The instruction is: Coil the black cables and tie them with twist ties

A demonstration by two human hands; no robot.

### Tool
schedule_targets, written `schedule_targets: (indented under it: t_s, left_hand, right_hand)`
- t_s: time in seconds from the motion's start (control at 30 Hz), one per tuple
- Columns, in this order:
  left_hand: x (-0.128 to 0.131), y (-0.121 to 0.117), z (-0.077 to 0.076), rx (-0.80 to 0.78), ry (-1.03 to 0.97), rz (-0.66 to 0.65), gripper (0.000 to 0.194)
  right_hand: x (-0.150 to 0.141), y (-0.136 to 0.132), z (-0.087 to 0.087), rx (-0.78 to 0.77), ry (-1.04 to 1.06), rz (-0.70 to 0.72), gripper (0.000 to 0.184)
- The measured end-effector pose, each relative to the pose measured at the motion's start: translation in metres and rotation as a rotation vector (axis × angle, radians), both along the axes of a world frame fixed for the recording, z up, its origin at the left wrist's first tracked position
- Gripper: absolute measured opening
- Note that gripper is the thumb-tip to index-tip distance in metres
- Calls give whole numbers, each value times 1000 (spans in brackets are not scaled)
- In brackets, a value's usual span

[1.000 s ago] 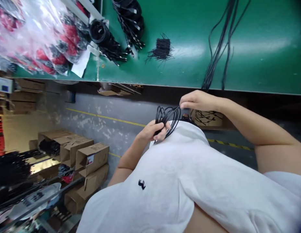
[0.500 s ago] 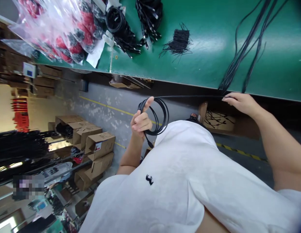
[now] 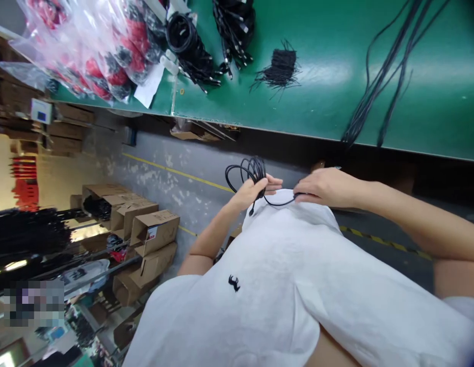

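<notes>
My left hand [image 3: 254,191] is closed round a coil of thin black cable [image 3: 249,172], held just above my white shirt [image 3: 283,285]. A loose end of the same cable runs from the coil across to my right hand [image 3: 325,187], whose fingers pinch it. Both hands are close together, below the front edge of the green table [image 3: 336,102]. Long black cables [image 3: 378,81] lie on the table and hang over its edge above my right hand.
On the table lie a bundle of short black ties [image 3: 280,67], coiled black cables [image 3: 191,46] and clear bags of red and black goods [image 3: 95,56]. Open cardboard boxes [image 3: 145,234] stand on the floor at left. A box under the table is hidden behind my right arm.
My right hand left the table edge and came back to the coil, bringing the cable end. My left hand lowered the coil toward my shirt; the cable is no longer stretched taut.
</notes>
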State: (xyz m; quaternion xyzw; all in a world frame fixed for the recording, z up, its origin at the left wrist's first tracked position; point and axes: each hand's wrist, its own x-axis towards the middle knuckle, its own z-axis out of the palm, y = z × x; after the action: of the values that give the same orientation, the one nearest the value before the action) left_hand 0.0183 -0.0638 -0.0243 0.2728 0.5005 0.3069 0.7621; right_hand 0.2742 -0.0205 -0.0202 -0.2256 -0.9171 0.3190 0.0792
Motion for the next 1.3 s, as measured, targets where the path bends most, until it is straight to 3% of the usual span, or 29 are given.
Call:
schedule_targets:
  t_s: [0.13, 0.2, 0.37, 0.53, 0.6, 0.7, 0.83, 0.93, 1.0, 1.07, 1.13, 1.2, 1.23, 1.3]
  left_hand:
    - [14, -3, 2, -18, -27, -425, 36]
    - [16, -1, 9, -29, -86, -547, 35]
    - [21, 3, 22, -227, -271, -432, 35]
    - [19, -1, 27, -252, -287, -611, 45]
    - [14, -3, 26, -180, -282, -523, 54]
    - [3, 0, 18, -71, -229, -392, 59]
    - [-12, 13, 10, -33, -170, -406, 45]
    - [-23, 17, 13, -115, -242, -349, 37]
    - [-30, 16, 19, -178, -287, -160, 35]
    - [-35, 13, 24, -199, -306, 78, 35]
    - [-37, 10, 27, -197, -350, 256, 35]
    - [-36, 8, 27, -212, -425, 331, 36]
    - [-35, 7, 26, -233, -460, 328, 36]
    - [-33, 7, 23, -289, -506, 271, 37]
  right_hand:
    - [-5, 26, 5, 64, -18, 37, 40]
    - [1, 30, 5, 74, -2, 59, 39]
    - [0, 12, 18, 260, 80, -113, 39]
    - [-34, 4, 11, 273, 134, 187, 35]
    - [-45, 8, 6, 208, 26, 215, 27]
    - [-55, 15, 5, 124, -140, 141, 19]
    - [-73, 31, 15, 71, -237, 77, 18]
    - [-82, 45, 23, -3, -170, 55, 17]
    - [-78, 45, 23, -56, -39, -84, 24]
    - [-68, 29, 15, -101, 108, -379, 34]
    - [-63, 4, -2, -185, 238, -738, 39]
    - [-67, -21, -26, -422, 367, -992, 45]
    - [-72, -29, -37, -635, 430, -1026, 49]
    - [-89, -36, -56, -1172, 544, -905, 54]
